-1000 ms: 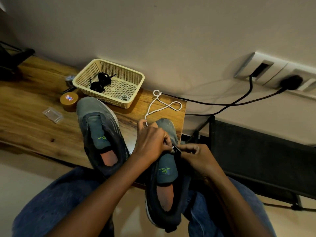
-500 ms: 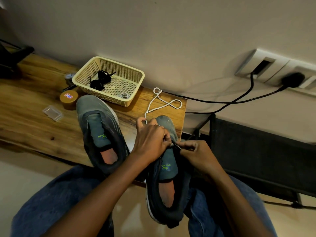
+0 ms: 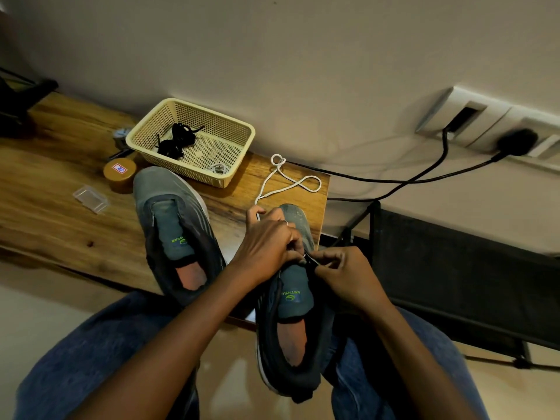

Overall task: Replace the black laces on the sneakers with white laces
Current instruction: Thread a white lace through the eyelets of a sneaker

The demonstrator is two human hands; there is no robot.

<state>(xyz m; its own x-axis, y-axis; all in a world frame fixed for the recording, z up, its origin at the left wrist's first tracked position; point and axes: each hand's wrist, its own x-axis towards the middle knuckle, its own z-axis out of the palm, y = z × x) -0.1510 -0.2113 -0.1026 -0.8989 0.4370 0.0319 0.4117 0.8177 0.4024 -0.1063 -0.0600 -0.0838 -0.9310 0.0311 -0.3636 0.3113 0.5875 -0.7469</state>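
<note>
Grey-green sneakers: two lie on a wooden table (image 3: 48,189) with their heels toward the person; the left sneaker (image 3: 175,234) has no lace and sits untouched, while the right sneaker (image 3: 291,301) hangs over the table's near edge, between the person's knees.
White lace: the white lace (image 3: 291,184) trails from the toe of the right sneaker out across the tabletop, looping and ending in a small knot near the wall.
Black laces: a bundle of black laces (image 3: 177,142) lies in a cream mesh basket (image 3: 236,168) beyond the left sneaker, so removal looks done.
Left hand: the left hand (image 3: 266,247) curls over the right sneaker's eyelet rows, fingers bent and pinching at the lace.
Right hand: the right hand (image 3: 345,272) is closed in a pinch on a small tip at the sneaker's right eyelet edge, touching the left fingertips.
Step in hand: probably feeding the lace end through an eyelet.
Doing it well: steady the eyelet flap with one hand, push the tip straight through, then draw the slack evenly so both ends stay matched.
Hidden: the eyelet itself is covered by the fingers.
Nearby: a round brown tin (image 3: 119,174) and a clear plastic box (image 3: 90,199) lie left of the sneakers.
</note>
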